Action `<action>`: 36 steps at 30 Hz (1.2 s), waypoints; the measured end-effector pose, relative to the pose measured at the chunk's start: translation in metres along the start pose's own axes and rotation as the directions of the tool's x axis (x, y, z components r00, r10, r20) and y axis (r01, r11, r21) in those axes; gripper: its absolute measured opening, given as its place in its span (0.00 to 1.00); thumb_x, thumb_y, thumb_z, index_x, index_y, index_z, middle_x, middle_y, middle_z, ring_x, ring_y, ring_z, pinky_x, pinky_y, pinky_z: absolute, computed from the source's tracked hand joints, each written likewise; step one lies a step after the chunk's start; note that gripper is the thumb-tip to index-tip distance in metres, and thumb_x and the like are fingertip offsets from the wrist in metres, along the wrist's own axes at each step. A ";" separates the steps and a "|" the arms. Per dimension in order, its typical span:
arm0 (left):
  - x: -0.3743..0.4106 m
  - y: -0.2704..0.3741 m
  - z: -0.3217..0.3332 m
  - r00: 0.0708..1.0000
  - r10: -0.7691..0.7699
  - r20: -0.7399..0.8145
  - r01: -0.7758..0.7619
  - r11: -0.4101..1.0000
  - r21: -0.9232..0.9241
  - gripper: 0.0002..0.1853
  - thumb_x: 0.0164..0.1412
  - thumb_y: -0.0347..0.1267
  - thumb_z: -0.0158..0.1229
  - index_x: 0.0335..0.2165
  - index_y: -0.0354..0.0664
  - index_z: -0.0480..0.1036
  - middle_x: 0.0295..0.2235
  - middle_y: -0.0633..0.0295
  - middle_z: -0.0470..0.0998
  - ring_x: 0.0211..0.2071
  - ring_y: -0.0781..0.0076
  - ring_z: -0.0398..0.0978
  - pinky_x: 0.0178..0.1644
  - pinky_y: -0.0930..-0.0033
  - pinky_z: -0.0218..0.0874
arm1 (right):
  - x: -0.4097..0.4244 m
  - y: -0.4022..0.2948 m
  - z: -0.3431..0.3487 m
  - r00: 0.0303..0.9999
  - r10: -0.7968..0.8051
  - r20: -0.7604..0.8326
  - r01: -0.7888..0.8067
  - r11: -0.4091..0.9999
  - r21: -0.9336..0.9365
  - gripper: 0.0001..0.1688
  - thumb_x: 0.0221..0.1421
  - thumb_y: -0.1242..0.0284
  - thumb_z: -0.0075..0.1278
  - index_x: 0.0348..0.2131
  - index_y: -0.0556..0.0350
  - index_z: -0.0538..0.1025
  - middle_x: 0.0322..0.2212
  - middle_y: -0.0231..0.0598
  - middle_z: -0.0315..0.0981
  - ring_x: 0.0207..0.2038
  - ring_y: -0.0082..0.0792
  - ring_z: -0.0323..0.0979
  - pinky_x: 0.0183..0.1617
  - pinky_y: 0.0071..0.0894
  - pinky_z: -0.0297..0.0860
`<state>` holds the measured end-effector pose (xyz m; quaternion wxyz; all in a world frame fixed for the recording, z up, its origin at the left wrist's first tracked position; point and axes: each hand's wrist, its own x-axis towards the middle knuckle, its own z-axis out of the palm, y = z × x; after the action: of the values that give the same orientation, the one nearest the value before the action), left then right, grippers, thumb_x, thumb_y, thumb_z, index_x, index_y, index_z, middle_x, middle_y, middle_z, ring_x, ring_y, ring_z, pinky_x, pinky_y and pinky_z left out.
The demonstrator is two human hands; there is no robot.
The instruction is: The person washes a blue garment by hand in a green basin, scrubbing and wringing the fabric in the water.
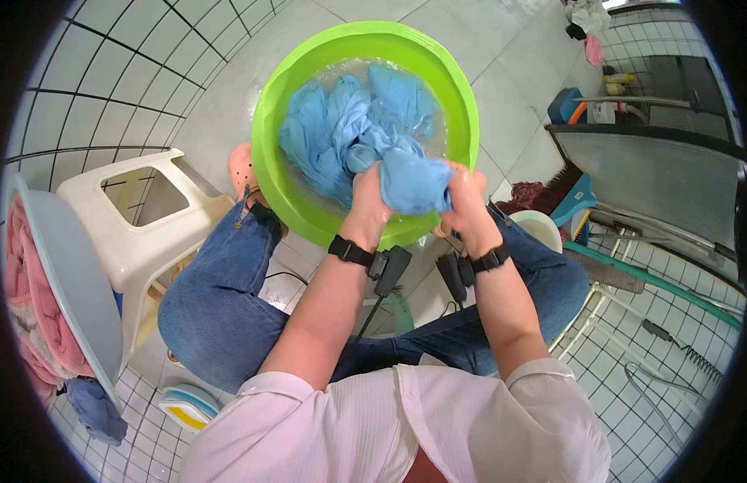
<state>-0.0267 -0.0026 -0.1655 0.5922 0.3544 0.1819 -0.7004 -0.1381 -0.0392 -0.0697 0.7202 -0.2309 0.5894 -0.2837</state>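
A light blue cloth [313, 121] lies bunched in soapy-looking water inside a round lime-green plastic basin [464, 115]. One part of that cloth is lifted over the basin's near side, stretched between both hands. My left hand [370, 196] grips its left end, fingers partly hidden by the fabric. At its right end, my right hand [467, 196] is closed on the cloth. Each wrist bears a black strap with a small dark device and a cable.
A cream plastic stool [102, 241] stands at the left, beside a pale basin [77, 265] of pink fabric. To the right are a blue-headed broom [573, 196], a white bucket [539, 229] and a green pole [657, 284]. Folded basins [189, 407] rest at lower left.
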 end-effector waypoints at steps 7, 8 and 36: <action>0.005 -0.007 0.005 0.988 -0.139 0.067 0.146 0.982 -0.116 0.19 0.58 0.40 0.43 0.40 0.36 0.67 0.40 0.58 0.71 0.42 0.64 0.70 0.47 0.61 0.60 | 0.028 0.030 -0.028 0.692 -0.647 0.321 0.717 0.562 -0.412 0.30 0.44 0.78 0.47 0.50 0.56 0.62 0.45 0.44 0.62 0.48 0.38 0.60 0.54 0.33 0.55; 0.005 -0.008 0.003 0.986 -0.125 0.109 0.139 0.983 -0.123 0.19 0.58 0.41 0.43 0.39 0.37 0.67 0.39 0.58 0.71 0.41 0.65 0.70 0.46 0.62 0.61 | 0.018 0.037 -0.019 0.687 -0.617 0.385 0.701 0.423 -0.574 0.33 0.39 0.75 0.51 0.49 0.50 0.64 0.47 0.47 0.58 0.49 0.44 0.58 0.55 0.37 0.53; 0.047 -0.062 -0.101 0.938 0.207 -0.277 -0.022 0.835 0.550 0.29 0.49 0.39 0.51 0.49 0.37 0.60 0.45 0.55 0.64 0.44 0.62 0.63 0.42 0.66 0.57 | 0.073 0.078 -0.044 0.894 -0.190 0.406 0.380 -0.162 -0.911 0.42 0.37 0.66 0.52 0.54 0.31 0.56 0.56 0.46 0.45 0.56 0.56 0.48 0.53 0.65 0.49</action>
<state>-0.0596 0.0472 -0.2778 0.4717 0.6273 0.0510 -0.6176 -0.1598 -0.0314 -0.1831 0.2712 -0.8229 0.4887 0.1029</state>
